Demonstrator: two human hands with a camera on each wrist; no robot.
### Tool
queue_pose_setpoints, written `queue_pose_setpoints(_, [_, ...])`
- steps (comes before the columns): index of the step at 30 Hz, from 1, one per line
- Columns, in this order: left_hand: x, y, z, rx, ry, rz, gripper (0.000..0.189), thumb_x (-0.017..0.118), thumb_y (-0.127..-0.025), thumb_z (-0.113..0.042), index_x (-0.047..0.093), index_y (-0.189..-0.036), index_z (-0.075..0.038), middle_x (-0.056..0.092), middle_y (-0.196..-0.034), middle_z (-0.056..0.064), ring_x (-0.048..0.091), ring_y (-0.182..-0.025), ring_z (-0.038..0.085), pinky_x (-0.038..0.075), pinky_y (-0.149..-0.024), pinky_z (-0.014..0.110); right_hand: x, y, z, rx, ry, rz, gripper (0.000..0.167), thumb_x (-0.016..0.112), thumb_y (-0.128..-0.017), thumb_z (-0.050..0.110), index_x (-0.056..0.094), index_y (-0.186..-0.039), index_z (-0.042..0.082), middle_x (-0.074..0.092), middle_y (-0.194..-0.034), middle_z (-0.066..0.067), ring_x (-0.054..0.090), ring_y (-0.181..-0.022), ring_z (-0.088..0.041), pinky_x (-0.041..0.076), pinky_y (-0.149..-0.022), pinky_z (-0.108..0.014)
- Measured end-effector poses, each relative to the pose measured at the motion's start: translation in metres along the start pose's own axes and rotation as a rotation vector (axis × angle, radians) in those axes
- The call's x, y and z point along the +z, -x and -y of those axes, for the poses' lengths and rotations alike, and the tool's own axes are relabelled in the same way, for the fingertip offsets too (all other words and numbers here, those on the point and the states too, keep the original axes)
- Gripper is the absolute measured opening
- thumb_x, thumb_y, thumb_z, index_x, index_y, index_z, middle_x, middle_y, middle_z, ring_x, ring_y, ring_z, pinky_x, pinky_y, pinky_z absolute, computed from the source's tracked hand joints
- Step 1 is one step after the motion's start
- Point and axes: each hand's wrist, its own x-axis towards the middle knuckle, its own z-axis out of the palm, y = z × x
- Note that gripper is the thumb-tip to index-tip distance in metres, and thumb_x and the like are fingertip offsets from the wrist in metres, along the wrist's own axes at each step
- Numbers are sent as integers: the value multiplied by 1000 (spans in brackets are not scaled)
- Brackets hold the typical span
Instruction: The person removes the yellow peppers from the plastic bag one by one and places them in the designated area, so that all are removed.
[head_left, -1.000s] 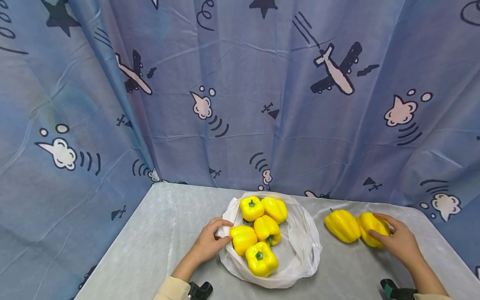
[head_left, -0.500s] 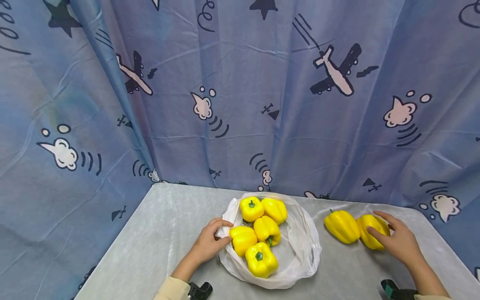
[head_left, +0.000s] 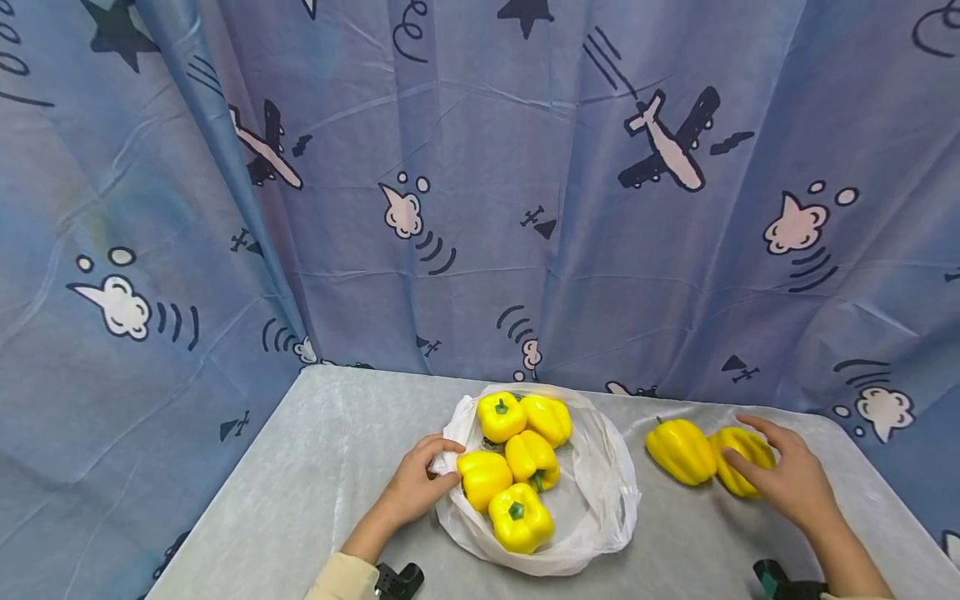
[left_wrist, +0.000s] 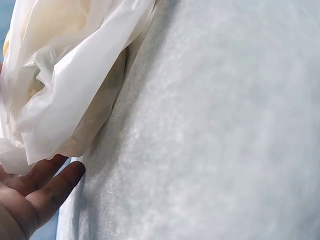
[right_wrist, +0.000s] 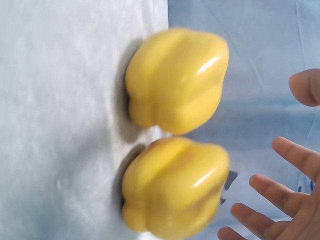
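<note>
A white plastic bag (head_left: 600, 500), its rim turned outward, stands at the middle of the table with several yellow bell peppers (head_left: 522, 518) inside. My left hand (head_left: 415, 483) holds the bag's left rim between thumb and fingers. In the left wrist view, the bag (left_wrist: 65, 95) droops over the hand (left_wrist: 25, 200), with two fingers stretched out under its edge. Two more yellow bell peppers lie side by side on the right: a left one (head_left: 681, 452) and a right one (head_left: 753, 450). Over the right one hovers my right hand (head_left: 795, 475), fingers spread and straight in the right wrist view.
A grey-white cloth covers the table (head_left: 322, 433). Behind and to the left hangs a blue curtain (head_left: 465, 208) printed with planes and clouds, close along the table's back edge. Black devices (head_left: 399, 581) are worn at both wrists.
My right hand has shifted a little to the left, further over the right-hand bell pepper. The left hand and the bag have stayed where they were.
</note>
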Motion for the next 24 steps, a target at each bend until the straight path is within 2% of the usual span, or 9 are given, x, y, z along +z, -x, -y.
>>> queue_pose_setpoints(8, [1, 0, -1, 13, 4, -6, 29, 66, -83, -13, 65, -112, -13, 55, -130, 10, 55, -103, 21, 48, -75, 22, -2, 12, 20, -68, -64, -54, 63, 65, -89, 39, 47, -138, 3, 42, -134, -35, 42, -113, -54, 35, -83, -69])
queue_pose_setpoints(16, [0, 0, -2, 15, -1, -8, 29, 66, -83, -12, 66, -112, -12, 55, -130, 10, 55, -105, 22, 48, -76, 22, 1, 23, 43, -121, -116, -64, 59, 69, -87, 33, 49, -137, 7, 45, -134, -30, 49, -109, -49, 40, -84, -64])
queue_pose_setpoints(24, [1, 1, -2, 5, -10, -3, 29, 66, -84, -12, 65, -113, -12, 54, -132, 10, 55, -106, 22, 48, -77, 23, 7, 33, 64, -205, -157, -100, 56, 73, -85, 28, 53, -133, 8, 51, -130, -24, 53, -108, -46, 43, -81, -65])
